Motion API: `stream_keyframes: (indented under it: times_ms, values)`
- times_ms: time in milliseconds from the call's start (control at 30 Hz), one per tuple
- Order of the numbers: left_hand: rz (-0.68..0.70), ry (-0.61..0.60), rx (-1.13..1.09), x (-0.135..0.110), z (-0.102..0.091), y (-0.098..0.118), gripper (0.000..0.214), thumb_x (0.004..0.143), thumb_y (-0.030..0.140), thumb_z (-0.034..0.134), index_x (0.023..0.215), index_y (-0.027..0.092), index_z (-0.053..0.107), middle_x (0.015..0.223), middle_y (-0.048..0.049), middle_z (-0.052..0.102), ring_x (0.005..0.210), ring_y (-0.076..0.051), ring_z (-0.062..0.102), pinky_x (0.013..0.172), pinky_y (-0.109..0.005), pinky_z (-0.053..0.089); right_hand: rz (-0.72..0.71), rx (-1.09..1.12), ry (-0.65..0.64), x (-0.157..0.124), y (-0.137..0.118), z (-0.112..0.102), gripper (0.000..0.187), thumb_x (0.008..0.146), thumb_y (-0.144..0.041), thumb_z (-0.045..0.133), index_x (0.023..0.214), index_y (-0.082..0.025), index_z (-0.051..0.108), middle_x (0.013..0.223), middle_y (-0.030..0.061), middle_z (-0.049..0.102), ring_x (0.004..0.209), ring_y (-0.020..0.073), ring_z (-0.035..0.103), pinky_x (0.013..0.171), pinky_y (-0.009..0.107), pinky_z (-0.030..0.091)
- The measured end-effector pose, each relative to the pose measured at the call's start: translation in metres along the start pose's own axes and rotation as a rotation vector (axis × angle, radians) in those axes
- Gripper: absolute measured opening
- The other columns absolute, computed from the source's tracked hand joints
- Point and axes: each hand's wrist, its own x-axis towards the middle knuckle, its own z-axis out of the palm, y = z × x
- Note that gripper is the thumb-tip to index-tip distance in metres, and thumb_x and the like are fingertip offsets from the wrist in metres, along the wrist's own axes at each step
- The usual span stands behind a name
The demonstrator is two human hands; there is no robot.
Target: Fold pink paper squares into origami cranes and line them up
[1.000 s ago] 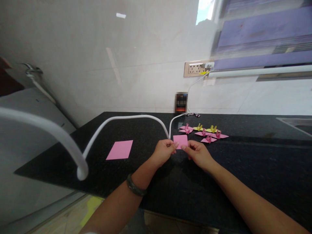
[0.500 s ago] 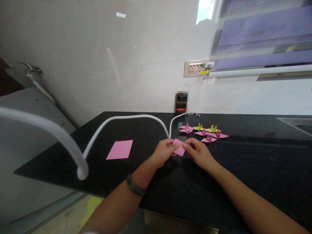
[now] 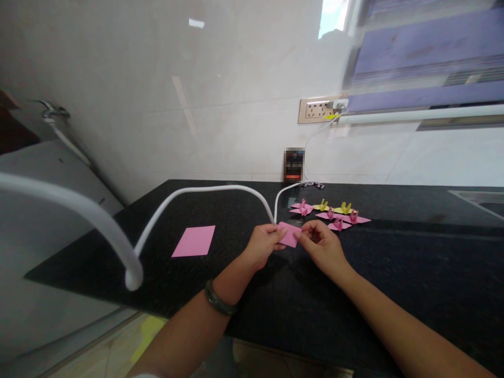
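Between my hands is a small folded piece of pink origami paper (image 3: 289, 234), held above the dark countertop. My left hand (image 3: 264, 244) pinches its left side, thumb on top. On the right side, my right hand (image 3: 321, 244) grips the edge between thumb and fingers. Several folded paper cranes, such as a pink crane (image 3: 302, 208) and a yellow crane (image 3: 345, 208), stand just beyond my right hand. A flat pink sheet (image 3: 194, 241) lies to the left of my hands.
A thick white bent tube (image 3: 205, 189) arches over the black countertop (image 3: 394, 262) on the left. Against the tiled wall leans a phone-like device with a blurred screen (image 3: 294, 165). A white cord runs up to the wall socket (image 3: 319, 109). A sink edge (image 3: 478, 202) shows at far right.
The folded pink paper has turned slightly in my fingers, so its upper edge lies flatter. Both hands keep their hold, nearly in the same place.
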Motion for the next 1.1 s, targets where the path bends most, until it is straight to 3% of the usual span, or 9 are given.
stream_keyframes:
  times_ms: [600, 700, 867, 1100]
  values:
    - [-0.004, -0.018, -0.040, 0.000, 0.000, 0.001, 0.035, 0.063, 0.037, 0.059, 0.086, 0.009, 0.060, 0.082, -0.0086, 0.059, 0.067, -0.011, 0.055, 0.057, -0.021, 0.046, -0.030, -0.123, 0.015, 0.000, 0.004, 0.002, 0.024, 0.068, -0.037, 0.053, 0.080, -0.016, 0.052, 0.061, 0.0008, 0.053, 0.053, 0.0115, 0.048, 0.050, 0.024, 0.039]
    - [-0.003, -0.039, -0.031, -0.001, 0.001, 0.001, 0.035, 0.064, 0.037, 0.059, 0.085, 0.009, 0.060, 0.079, -0.0077, 0.059, 0.066, -0.011, 0.055, 0.057, -0.021, 0.045, -0.104, -0.161, 0.026, -0.001, 0.000, 0.000, 0.019, 0.070, -0.035, 0.052, 0.076, -0.017, 0.053, 0.063, 0.0012, 0.051, 0.055, 0.0117, 0.047, 0.051, 0.024, 0.039]
    - [-0.018, -0.066, -0.027, -0.003, 0.002, 0.002, 0.036, 0.064, 0.038, 0.058, 0.084, 0.009, 0.060, 0.075, -0.0072, 0.058, 0.064, -0.011, 0.054, 0.055, -0.021, 0.045, -0.249, -0.168, 0.056, 0.000, -0.005, -0.001, 0.014, 0.071, -0.030, 0.051, 0.071, -0.017, 0.055, 0.083, 0.0060, 0.053, 0.074, 0.0156, 0.049, 0.055, 0.025, 0.041]
    - [-0.006, -0.063, -0.032, -0.002, 0.003, 0.003, 0.036, 0.066, 0.040, 0.055, 0.085, 0.010, 0.059, 0.070, -0.0050, 0.056, 0.058, -0.009, 0.053, 0.052, -0.022, 0.044, -0.090, -0.171, -0.018, -0.004, 0.002, 0.001, 0.019, 0.075, -0.033, 0.046, 0.078, -0.016, 0.054, 0.064, 0.0015, 0.054, 0.057, 0.0124, 0.048, 0.052, 0.024, 0.039]
